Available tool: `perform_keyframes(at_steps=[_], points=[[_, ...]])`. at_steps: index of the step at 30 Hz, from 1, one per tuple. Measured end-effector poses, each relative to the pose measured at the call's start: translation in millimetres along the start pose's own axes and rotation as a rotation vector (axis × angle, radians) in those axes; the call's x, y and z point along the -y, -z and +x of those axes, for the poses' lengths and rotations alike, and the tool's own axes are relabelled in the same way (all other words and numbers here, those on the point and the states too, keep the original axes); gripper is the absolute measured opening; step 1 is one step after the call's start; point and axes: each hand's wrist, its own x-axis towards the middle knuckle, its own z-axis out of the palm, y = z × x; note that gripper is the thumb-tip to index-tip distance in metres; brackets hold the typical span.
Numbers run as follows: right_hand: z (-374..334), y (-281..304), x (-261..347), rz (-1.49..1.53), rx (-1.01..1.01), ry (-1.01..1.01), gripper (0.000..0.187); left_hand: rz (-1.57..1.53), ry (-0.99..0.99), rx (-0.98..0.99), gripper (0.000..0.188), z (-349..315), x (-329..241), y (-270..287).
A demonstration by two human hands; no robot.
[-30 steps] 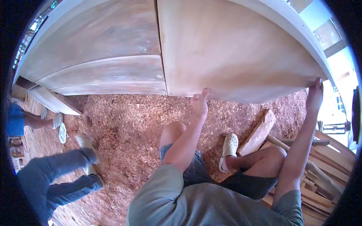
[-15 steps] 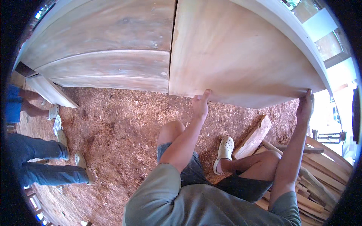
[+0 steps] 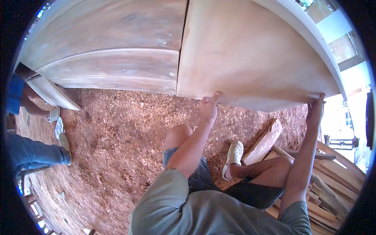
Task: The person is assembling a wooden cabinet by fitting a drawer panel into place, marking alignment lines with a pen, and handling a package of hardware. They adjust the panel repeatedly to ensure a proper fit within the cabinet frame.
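Note:
A large pale wooden panel (image 3: 254, 51) fills the upper right, set inside a curved, light-coloured frame (image 3: 309, 29). My left hand (image 3: 209, 106) grips the panel's lower edge near its left corner, thumb on the face and fingers bent underneath. At the lower right corner my right hand (image 3: 316, 110) holds the same edge, its fingers partly hidden. Left of a narrow dark gap stands a second wooden section (image 3: 117, 31) with curved horizontal seams and whitish smears.
Wood shavings cover the floor (image 3: 113, 133). A thick wooden block (image 3: 264, 141) lies beside my clog (image 3: 234, 156), with a pile of boards (image 3: 337, 178) at the right. Two people stand at the left, one in jeans (image 3: 35, 150), near a leaning board (image 3: 55, 93).
The person in jeans has shifted left, and one of their feet has left its spot on the shavings. My hands keep their hold on the panel's edge; the view has turned slightly.

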Motion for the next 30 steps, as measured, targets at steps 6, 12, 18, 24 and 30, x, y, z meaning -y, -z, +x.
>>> perform_keyframes(at_steps=[6,12,18,24,30], points=[[24,38,-18,-0.097,0.120,0.074,0.056,-0.068,-0.004,0.013,0.048,-10,-17,-11],[9,16,-17,-0.145,0.066,0.132,0.048,-0.047,0.007,0.035,0.050,-5,-12,-4],[9,17,-19,-0.121,0.095,0.159,0.048,0.007,0.105,0.140,0.067,1,-11,12],[7,13,-19,-0.095,0.068,0.176,0.048,-0.001,0.095,0.161,0.077,3,-7,20],[17,20,-22,-0.100,0.100,0.183,0.050,0.004,0.178,0.154,0.063,8,-17,23]])
